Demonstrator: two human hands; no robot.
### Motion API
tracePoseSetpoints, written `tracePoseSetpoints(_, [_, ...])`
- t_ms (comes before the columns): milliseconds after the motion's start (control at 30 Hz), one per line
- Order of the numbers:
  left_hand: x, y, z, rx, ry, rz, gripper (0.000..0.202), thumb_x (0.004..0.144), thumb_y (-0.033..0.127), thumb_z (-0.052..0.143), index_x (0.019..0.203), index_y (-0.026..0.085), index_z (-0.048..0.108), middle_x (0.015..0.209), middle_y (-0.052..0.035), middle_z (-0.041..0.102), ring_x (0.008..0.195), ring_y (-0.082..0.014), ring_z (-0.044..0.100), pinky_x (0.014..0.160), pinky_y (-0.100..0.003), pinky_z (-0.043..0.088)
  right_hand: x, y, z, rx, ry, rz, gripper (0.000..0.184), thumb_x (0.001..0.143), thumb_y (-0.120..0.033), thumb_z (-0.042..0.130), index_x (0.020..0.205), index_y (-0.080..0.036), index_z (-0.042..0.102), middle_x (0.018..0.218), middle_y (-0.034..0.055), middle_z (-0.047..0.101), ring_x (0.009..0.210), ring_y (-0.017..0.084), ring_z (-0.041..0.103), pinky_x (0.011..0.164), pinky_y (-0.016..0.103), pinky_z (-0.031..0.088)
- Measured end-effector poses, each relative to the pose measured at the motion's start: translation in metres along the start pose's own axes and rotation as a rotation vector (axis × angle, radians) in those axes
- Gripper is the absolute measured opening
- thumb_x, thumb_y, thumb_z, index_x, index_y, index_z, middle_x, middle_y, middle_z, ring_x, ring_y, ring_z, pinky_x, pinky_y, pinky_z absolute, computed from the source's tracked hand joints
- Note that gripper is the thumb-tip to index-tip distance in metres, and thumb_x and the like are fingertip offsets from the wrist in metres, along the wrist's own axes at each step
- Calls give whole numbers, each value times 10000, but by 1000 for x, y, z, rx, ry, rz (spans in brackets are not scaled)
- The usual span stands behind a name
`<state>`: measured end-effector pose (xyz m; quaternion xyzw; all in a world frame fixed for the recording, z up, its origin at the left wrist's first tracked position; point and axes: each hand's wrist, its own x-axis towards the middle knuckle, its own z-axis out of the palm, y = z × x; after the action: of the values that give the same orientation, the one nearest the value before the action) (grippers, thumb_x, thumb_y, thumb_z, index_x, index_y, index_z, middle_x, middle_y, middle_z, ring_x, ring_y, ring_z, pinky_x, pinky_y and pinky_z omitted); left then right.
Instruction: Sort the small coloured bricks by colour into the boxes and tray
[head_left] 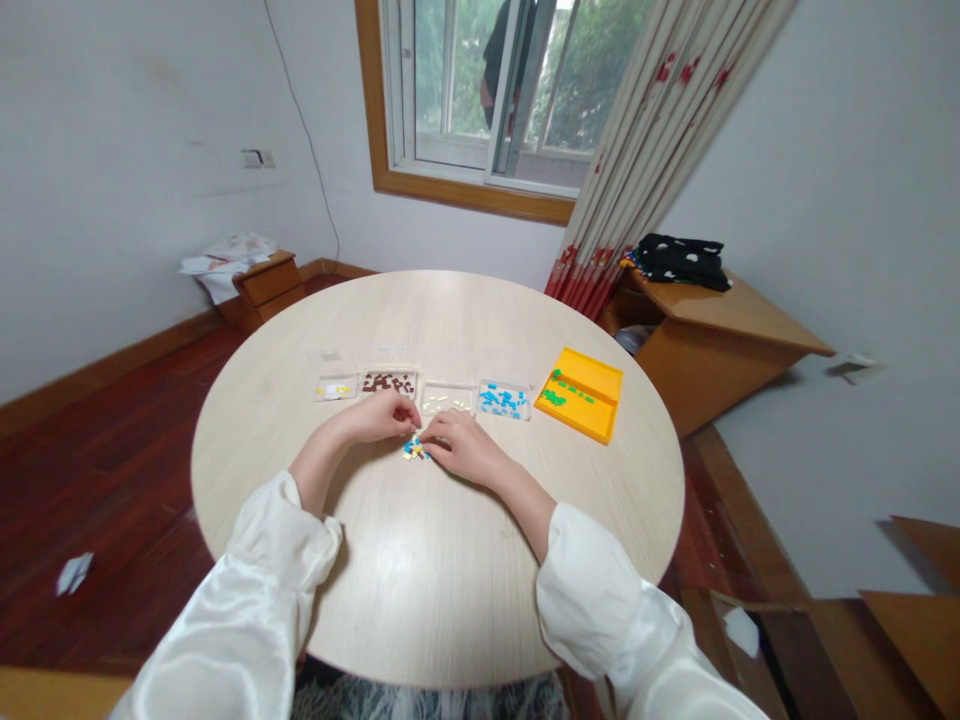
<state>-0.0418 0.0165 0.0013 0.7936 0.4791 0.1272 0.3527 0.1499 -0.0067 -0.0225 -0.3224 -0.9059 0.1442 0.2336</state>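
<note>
Both my hands rest on the round wooden table (450, 560), either side of a small pile of mixed coloured pieces (413, 449). My left hand (381, 415) is curled, its fingertips pinched together just above the pile. My right hand (459, 443) lies fingers bent, its tips touching the pile's right side. What either hand pinches is too small to make out. Behind the hands stand clear trays in a row: one with yellow pieces (335, 389), one with brown pieces (389, 382), one with pale pieces (448, 399), one with blue pieces (504, 400).
An orange tray (592, 380) with green pieces sits at the right of the row. A wooden side table (720, 320) with dark cloth stands right of the table. A low cabinet (262, 285) with papers is by the left wall. A person stands outside the window (504, 60).
</note>
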Motion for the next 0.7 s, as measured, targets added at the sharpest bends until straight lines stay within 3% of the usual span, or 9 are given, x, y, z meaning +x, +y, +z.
tracePoseSetpoints(200, [-1,0,-1,53,-77,-18,270,641,176,508,830,106,687,638,-22,628,567,-113,505,523,-198,356,2,0,1,26,-31,40,106,807,-141,581,788,-161,684,808,41,637,814,143,524,793,279,361])
tracePoseSetpoints(700, [3,-3,5,30,-58,56,193,604,156,490,695,133,659,578,9,582,551,-99,467,537,-193,333,0,-9,-7,41,-35,50,82,787,-147,602,805,-172,679,830,40,654,829,150,541,795,289,358])
